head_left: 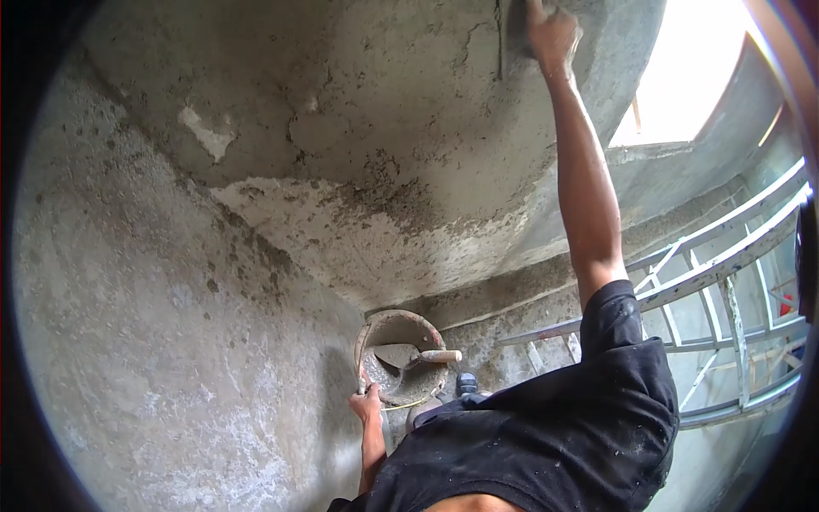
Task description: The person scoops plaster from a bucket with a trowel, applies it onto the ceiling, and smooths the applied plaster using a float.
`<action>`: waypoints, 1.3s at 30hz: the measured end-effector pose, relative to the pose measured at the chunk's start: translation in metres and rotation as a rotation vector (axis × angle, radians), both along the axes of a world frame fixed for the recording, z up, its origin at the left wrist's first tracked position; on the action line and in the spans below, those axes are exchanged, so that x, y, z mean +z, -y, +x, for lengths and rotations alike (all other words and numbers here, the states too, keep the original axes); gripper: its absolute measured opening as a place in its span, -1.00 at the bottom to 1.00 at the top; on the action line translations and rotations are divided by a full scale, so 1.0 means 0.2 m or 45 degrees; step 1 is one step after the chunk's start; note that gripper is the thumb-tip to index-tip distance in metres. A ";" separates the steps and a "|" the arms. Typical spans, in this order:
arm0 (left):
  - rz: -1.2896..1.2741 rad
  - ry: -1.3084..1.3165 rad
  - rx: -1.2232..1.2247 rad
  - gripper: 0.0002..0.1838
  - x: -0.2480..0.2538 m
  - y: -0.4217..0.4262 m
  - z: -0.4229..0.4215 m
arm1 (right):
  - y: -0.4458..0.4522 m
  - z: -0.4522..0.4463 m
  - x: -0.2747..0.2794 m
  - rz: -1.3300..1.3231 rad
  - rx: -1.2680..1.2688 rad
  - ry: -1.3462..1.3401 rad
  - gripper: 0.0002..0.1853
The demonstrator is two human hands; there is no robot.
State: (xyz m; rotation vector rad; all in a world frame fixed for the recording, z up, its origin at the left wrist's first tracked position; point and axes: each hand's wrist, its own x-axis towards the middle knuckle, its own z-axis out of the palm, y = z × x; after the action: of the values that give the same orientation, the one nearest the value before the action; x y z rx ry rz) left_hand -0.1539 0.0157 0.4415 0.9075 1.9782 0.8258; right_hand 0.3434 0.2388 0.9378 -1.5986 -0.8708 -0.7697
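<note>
High on the wall, my right hand (555,38) is closed around a plastering trowel (515,41), its flat blade lying against wet grey plaster (384,94). The trowel's handle is mostly covered by my fingers. Down low, my left hand (367,403) grips the rim of a round, mortar-crusted bucket (362,350). Inside the bucket is some grey mortar (386,381). A brick trowel (397,355) rests in it too, with its wooden handle (442,356) sticking out over the right rim.
A rough grey wall (162,341) meets the plastered wall at a corner on the left. Bare, lighter patches (281,213) show below the plaster. To the right stands a metal ladder (682,290), under a bright window opening (682,77). A shoe (467,384) is beside the bucket.
</note>
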 end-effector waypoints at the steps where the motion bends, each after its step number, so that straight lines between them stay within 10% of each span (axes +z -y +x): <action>1: 0.037 0.060 0.011 -0.70 0.03 0.03 0.02 | 0.11 -0.18 0.10 -0.147 0.151 -0.248 -0.42; 10: -0.034 -0.019 0.031 -0.73 0.11 0.13 0.09 | -0.03 0.02 -0.81 -0.349 0.148 0.163 -0.49; 19: -0.035 -0.139 0.056 -0.68 0.05 0.21 0.13 | 0.02 0.21 0.12 -0.425 -0.058 0.052 -0.49; 22: -0.039 -0.046 0.058 -0.70 0.06 0.19 0.13 | 0.12 -0.21 0.32 0.035 -0.243 0.153 -0.55; 27: -0.014 -0.039 0.074 -0.71 0.03 0.14 0.14 | 0.15 -0.39 0.20 -0.763 0.152 -0.013 -0.58; 29: -0.053 -0.106 0.041 -0.70 0.05 0.11 0.15 | -0.20 0.07 -0.33 -0.050 -0.790 1.443 -0.61; 33: 0.035 -0.145 0.000 -0.70 0.09 0.06 0.18 | 0.01 0.00 -0.73 -0.789 0.115 0.418 -0.56; 39: 0.037 -0.098 0.031 -0.69 0.13 0.05 0.19 | 0.06 0.25 -0.70 -0.266 0.180 0.092 -0.50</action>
State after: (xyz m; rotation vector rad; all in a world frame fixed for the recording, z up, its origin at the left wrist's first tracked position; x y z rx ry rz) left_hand -0.1169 0.0055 0.4670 0.9467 2.0518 0.8466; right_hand 0.3931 0.2273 0.7975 -1.6780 -1.1351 -0.6563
